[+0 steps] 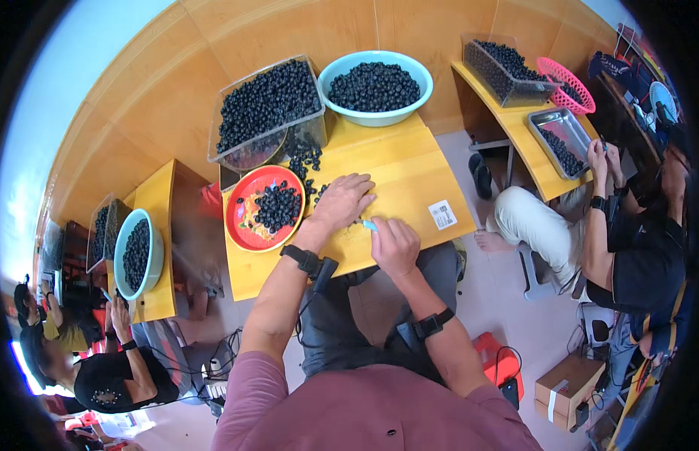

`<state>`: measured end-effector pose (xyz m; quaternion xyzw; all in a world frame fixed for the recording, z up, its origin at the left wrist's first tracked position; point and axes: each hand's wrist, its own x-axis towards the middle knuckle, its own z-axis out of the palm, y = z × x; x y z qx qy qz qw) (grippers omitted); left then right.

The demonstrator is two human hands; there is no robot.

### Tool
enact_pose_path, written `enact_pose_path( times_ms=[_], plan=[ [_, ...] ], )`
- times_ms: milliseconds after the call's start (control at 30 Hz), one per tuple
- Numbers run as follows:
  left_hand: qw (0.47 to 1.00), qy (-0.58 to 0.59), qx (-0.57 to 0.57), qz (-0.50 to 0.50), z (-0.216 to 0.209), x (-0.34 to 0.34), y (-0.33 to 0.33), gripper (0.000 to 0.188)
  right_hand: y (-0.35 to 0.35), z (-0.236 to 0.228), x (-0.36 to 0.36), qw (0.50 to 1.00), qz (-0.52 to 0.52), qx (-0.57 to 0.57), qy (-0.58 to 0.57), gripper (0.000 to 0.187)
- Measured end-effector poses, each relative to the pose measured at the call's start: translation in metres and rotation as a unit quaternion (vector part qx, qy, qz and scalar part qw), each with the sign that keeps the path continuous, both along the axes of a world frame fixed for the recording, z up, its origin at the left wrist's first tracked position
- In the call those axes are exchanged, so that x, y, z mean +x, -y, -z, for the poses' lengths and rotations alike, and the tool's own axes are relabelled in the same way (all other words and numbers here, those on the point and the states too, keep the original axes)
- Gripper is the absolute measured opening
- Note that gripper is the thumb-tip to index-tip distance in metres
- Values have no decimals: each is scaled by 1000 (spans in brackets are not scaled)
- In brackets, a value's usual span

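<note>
My left hand (pixel 345 201) lies palm down on the yellow table (pixel 398 161), its fingers stretched out to the right; whatever is under the palm is hidden. Loose dark round fruits (pixel 305 160) lie beside it. In my closed right hand (pixel 395 244) is a small tool with a light blue handle (pixel 369 225). Its tip points left, close below my left hand, over small dark bits on the tabletop. Left of my left wrist stands a red round tray (pixel 237 231) with a patterned bottom, holding a heap of the same dark fruits.
A clear plastic bin (pixel 308 124) and a light blue basin (pixel 375 118), both full of dark fruits, stand at the table's back. A white label (pixel 442 214) sits at its right. Co-workers sit left and right at tables with similar containers. A cardboard box (pixel 567 391) stands on the floor.
</note>
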<state>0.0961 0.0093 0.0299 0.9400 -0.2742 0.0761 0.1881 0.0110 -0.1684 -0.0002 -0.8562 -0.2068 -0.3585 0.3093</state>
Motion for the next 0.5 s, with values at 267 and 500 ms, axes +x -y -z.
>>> enact_pose_path(
  times_ms=[267, 500],
  plan=[
    [902, 101, -303, -291, 9, -115, -31, 13, -2, 0, 3, 1000, 5, -13, -10, 15],
    [871, 83, -285, -392, 36, -177, -51, 18, -1, 6, 5, 997, 25, -61, -49, 17]
  ],
)
